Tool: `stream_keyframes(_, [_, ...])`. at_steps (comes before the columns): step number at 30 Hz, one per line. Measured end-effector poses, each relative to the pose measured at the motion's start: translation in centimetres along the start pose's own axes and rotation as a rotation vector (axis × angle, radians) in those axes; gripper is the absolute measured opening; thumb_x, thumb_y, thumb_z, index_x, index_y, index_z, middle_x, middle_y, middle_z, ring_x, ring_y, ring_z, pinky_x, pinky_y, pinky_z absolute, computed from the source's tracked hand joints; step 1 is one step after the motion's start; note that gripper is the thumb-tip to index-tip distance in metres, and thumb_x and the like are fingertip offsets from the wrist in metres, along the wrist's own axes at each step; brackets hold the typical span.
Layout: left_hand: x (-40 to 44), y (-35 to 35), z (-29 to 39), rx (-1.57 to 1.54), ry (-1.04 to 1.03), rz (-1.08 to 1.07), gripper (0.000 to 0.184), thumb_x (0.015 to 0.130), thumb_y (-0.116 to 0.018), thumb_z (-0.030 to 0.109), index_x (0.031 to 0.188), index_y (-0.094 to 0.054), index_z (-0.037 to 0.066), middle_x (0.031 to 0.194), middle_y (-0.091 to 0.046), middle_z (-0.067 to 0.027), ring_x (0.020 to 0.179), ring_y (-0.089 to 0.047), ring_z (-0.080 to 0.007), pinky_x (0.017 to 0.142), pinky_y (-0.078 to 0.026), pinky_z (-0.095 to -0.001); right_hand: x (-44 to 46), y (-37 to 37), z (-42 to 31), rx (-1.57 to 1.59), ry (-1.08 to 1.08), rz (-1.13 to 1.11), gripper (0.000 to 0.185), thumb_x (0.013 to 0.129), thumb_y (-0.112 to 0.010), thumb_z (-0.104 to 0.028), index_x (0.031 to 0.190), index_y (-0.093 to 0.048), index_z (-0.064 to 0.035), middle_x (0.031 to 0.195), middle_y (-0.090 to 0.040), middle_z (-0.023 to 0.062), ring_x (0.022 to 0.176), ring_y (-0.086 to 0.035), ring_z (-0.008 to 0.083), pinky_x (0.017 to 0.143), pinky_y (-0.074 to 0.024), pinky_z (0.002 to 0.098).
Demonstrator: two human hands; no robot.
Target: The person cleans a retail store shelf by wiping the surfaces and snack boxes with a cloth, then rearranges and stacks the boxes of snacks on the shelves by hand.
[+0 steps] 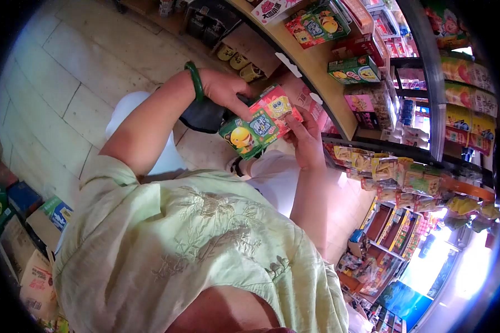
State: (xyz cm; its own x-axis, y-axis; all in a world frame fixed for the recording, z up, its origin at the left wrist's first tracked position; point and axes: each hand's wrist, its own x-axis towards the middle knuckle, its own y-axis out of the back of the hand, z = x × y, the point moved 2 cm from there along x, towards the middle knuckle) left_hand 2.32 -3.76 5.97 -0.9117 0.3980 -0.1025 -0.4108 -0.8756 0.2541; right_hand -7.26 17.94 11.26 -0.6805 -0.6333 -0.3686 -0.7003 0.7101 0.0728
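Evidently closed, a rectangular red-and-green cardboard box (pixel 263 126) printed with yellow cartoon figures is tilted in front of the person, between both hands and apart from the shelving. The left hand (pixel 223 93), below a green bangle (pixel 194 81), has its fingers clamped on the green end; the right hand (pixel 307 145) grips the red end, thumb across the printed face. Beyond them, a brown cardboard carton (pixel 254 44) stands open with small yellow containers (pixel 239 61) at its mouth.

A curved pale wooden shelf (pixel 315 65) carries another red-and-green box (pixel 318 25) and a smaller green carton (pixel 353 70). Shiny plastic packets (pixel 403 172) hang in rows nearby, and pale tiles cover the floor (pixel 44 72).

The fingers beneath the box are hidden, as are its contents. Glare washes out the far right, the round dark border crops the room, and the black object (pixel 201 115) behind the left wrist is unclear.
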Motion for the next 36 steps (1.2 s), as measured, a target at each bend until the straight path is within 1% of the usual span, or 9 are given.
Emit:
stream_keyframes(5, [0.5,1.6,-1.3,-0.244,-0.026,0.227,0.05,0.088,-0.055,0.048,0.101,-0.064,0.001,0.092,-0.065,-0.0064,0.088,-0.058,-0.0178,0.082,-0.043,-0.0289,0.2,1.6,-0.3,0.25,0.046,0.005,0.032,0.084,-0.063,-0.012,0.113,-0.052,-0.0019,0.091,-0.063,0.0065,0.066,-0.059,0.0114,0.055,-0.0478,0.0231])
stream_keyframes(7, [0.1,2.7,-1.9,-0.442,-0.027,0.617,0.046,0.092,-0.05,0.046,0.093,-0.065,0.003,0.083,-0.063,-0.0034,0.083,-0.057,-0.0133,0.078,-0.043,-0.0274,-0.1,2.2,-0.4,0.43,0.084,0.024,0.029,0.085,-0.061,-0.01,0.111,-0.052,-0.0022,0.095,-0.064,0.0088,0.075,-0.064,0.0156,0.063,-0.0552,0.028])
stream_keyframes(11, [-0.2,3.3,-3.1,-0.443,0.039,0.809,0.046,0.092,-0.048,0.046,0.088,-0.063,0.003,0.075,-0.061,-0.0029,0.074,-0.056,-0.0103,0.071,-0.044,-0.0242,0.0,2.5,-1.4,0.565,0.161,0.032,0.027,0.089,-0.055,-0.009,0.115,-0.05,-0.002,0.104,-0.062,0.011,0.087,-0.064,0.0219,0.077,-0.0565,0.0349])
stream_keyframes(15, [-0.1,3.0,-2.3,-0.348,0.072,0.766,0.046,0.093,-0.048,0.044,0.088,-0.062,0.001,0.074,-0.061,-0.0027,0.072,-0.057,-0.0107,0.07,-0.044,-0.0241,1.0,4.2,-0.5,0.638,0.201,0.074,0.026,0.09,-0.054,-0.008,0.114,-0.05,-0.0011,0.106,-0.061,0.0118,0.093,-0.063,0.0231,0.083,-0.0546,0.0365])
stream_keyframes(16, [-0.4,2.8,-1.6,-0.333,0.14,0.76,0.043,0.096,-0.043,0.041,0.088,-0.064,0.004,0.076,-0.062,-0.0028,0.081,-0.056,-0.0133,0.081,-0.041,-0.0272,1.2,4.5,-0.3,0.663,0.197,0.082,0.026,0.088,-0.055,-0.007,0.114,-0.05,-0.0021,0.107,-0.062,0.0119,0.094,-0.063,0.0242,0.082,-0.0551,0.0376])
stream_keyframes(27, [-0.2,2.3,-2.6,-0.28,0.171,0.699,0.041,0.096,-0.043,0.038,0.088,-0.063,0.004,0.075,-0.061,-0.0024,0.081,-0.056,-0.013,0.079,-0.043,-0.028,3.6,11.1,0.3,0.697,0.339,0.245,0.03,0.086,-0.058,0.0,0.114,-0.048,-0.003,0.112,-0.057,0.0136,0.099,-0.06,0.0277,0.086,-0.0541,0.0388])
stream_keyframes(29, [-0.1,2.3,-2.7,-0.245,0.143,0.729,0.039,0.094,-0.049,0.037,0.087,-0.063,0.001,0.072,-0.062,-0.0029,0.071,-0.056,-0.0103,0.069,-0.045,-0.0256,4.1,13.6,0.3,0.596,0.366,0.346,0.034,0.085,-0.058,0.002,0.116,-0.047,-0.0048,0.113,-0.056,0.0135,0.105,-0.057,0.0281,0.089,-0.0531,0.0393])
stream_keyframes(33, [0.4,2.1,-3.8,-0.195,0.118,0.724,0.038,0.093,-0.05,0.036,0.086,-0.062,0.001,0.072,-0.062,-0.0031,0.072,-0.057,-0.0118,0.07,-0.045,-0.0263,5.5,18.1,1.2,0.469,0.436,0.256,0.038,0.085,-0.056,0.003,0.12,-0.043,-0.005,0.118,-0.052,0.0111,0.106,-0.055,0.0282,0.092,-0.0514,0.0413])
stream_keyframes(36, [0.8,1.9,-3.6,-0.193,0.141,0.686,0.034,0.093,-0.05,0.032,0.088,-0.062,0.0,0.073,-0.062,-0.0035,0.072,-0.057,-0.0122,0.071,-0.045,-0.0266,5.7,19.7,1.1,0.247,0.287,0.448,0.044,0.084,-0.062,-0.007,0.123,-0.043,-0.0034,0.117,-0.053,0.0123,0.104,-0.056,0.0251,0.086,-0.0511,0.0358])
